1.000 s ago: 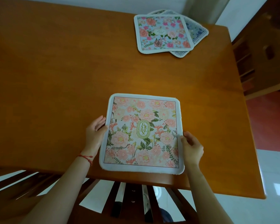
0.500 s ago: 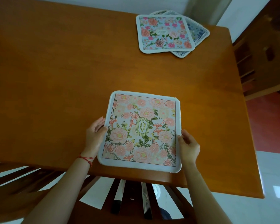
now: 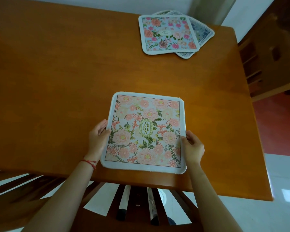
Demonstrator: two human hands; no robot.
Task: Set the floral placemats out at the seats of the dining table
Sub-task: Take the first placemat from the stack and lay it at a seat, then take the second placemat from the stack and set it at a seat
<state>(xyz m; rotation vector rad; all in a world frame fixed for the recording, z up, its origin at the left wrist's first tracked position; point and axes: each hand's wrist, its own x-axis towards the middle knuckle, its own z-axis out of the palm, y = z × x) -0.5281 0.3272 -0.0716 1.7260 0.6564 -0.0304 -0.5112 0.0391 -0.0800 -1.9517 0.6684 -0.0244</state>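
A square peach-flowered cloth placemat [image 3: 146, 133] lies flat on the orange-brown wooden dining table [image 3: 57, 81], close to its near edge and right of centre. The left hand [image 3: 97, 137] holds the mat's left border, the right hand [image 3: 193, 146] its right border. At the table's far right corner a stack of square floral placemats [image 3: 168, 33] rests, well apart from the near mat, the lower ones jutting out to the right. A dark slatted wooden chair back [image 3: 136, 203] stands below the near edge, between the forearms.
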